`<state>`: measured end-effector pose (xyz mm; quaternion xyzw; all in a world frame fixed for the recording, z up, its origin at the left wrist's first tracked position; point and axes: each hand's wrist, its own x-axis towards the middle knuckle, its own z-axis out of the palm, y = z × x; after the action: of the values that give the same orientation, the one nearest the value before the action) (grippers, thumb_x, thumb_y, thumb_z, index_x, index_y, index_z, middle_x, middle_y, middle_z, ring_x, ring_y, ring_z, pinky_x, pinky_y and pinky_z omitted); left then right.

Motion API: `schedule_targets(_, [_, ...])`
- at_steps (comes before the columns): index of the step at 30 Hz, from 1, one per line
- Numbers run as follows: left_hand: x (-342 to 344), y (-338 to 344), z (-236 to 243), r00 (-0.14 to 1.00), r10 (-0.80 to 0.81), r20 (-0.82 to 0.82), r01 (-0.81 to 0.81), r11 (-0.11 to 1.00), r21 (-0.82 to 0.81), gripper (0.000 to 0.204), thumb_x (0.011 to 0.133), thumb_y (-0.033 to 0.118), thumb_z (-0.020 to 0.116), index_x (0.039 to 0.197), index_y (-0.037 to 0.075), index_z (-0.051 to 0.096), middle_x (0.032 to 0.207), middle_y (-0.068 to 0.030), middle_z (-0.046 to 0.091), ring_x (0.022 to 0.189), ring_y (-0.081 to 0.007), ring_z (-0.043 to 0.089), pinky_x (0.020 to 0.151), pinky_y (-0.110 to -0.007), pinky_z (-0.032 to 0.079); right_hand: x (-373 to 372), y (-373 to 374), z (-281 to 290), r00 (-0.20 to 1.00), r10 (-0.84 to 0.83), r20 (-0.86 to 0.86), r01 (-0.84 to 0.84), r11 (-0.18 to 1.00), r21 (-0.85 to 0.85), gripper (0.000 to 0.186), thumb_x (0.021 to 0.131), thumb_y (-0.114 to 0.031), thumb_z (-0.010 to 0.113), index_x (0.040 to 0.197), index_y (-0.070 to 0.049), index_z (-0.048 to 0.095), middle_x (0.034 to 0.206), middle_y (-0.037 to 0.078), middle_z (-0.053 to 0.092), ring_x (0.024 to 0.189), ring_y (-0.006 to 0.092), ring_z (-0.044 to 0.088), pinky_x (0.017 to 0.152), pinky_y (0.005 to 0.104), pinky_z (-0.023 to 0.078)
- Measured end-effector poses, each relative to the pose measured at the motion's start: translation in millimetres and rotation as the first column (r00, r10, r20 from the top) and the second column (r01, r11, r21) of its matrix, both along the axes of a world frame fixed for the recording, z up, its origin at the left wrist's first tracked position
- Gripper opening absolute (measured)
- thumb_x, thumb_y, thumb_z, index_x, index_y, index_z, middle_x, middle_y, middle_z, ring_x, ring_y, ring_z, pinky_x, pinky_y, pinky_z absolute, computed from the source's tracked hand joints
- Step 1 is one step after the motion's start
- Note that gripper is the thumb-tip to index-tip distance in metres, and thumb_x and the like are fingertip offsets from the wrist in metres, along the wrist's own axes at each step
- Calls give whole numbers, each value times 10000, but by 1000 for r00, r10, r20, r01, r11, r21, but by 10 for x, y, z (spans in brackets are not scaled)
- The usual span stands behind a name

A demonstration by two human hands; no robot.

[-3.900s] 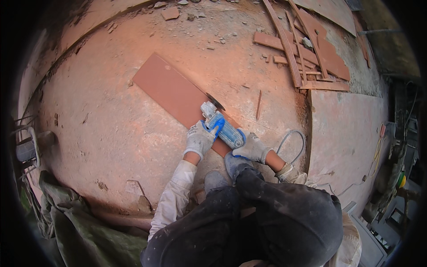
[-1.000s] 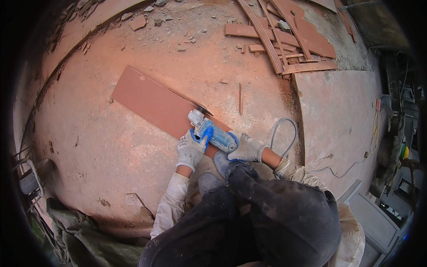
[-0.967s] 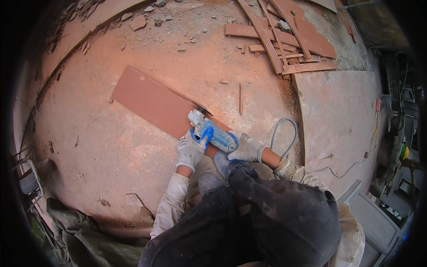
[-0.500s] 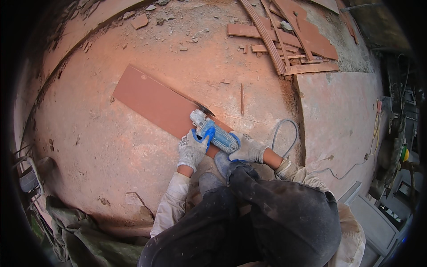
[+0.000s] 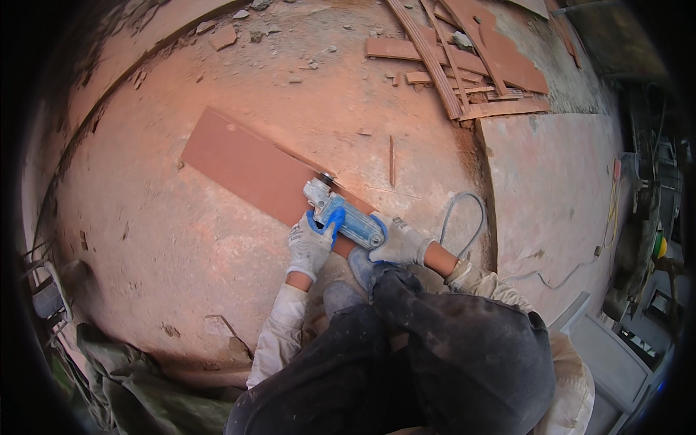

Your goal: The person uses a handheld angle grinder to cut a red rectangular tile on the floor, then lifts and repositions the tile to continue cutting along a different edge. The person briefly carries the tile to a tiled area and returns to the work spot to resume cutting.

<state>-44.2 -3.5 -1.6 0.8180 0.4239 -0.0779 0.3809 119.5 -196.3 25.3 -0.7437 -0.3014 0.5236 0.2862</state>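
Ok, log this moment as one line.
left hand: holds blue grinder, forward part | right hand: holds its rear | red-brown slab: beneath grinder

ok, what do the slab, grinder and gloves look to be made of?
Slab: probably fired clay, maybe stone; matte, evenly red-brown, with similar-coloured dust around it.
Grinder: blue housing likely hard plastic, worn and dusty; pale grey head probably metal, cast-looking.
Gloves: pale knitted fabric, matte, going by the knit texture; blue parts likely a rubbery coating.
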Motion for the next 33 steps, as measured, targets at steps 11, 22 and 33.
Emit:
schedule_targets(11, [29, 52, 29, 999, -39, -26, 37, 995, -90, 736, 967, 646, 770, 1247, -32, 709, 1116, -288, 777, 1099, -477, 738, 980, -562, 563, 15, 29, 107, 1000, -8, -30, 8, 1000, 14, 638, 767, -298, 837, 1290, 18, 656, 1179, 302, 763, 1151, 461, 741, 988, 474, 594])
schedule_targets(22, [32, -7, 39, 995, -88, -36, 87, 996, -8, 761, 981, 621, 759, 1324, -55, 700, 1128, -303, 781, 1113, -480, 748, 985, -556, 579, 15, -74, 84, 997, -31, -64, 32, 999, 26, 590, 770, -269, 835, 1259, 15, 668, 1155, 281, 771, 1126, 441, 749, 982, 466, 591])
schedule_targets(33, [5, 39, 97, 996, -91, -5, 91, 996, -18, 540, 1017, 503, 753, 1205, -1, 705, 1059, -252, 779, 1005, -446, 752, 896, -538, 576, 18, -5, 48, 999, -16, -34, 18, 998, 61, 613, 765, -274, 843, 1272, 7, 646, 1132, 297, 759, 1102, 453, 744, 968, 473, 590])
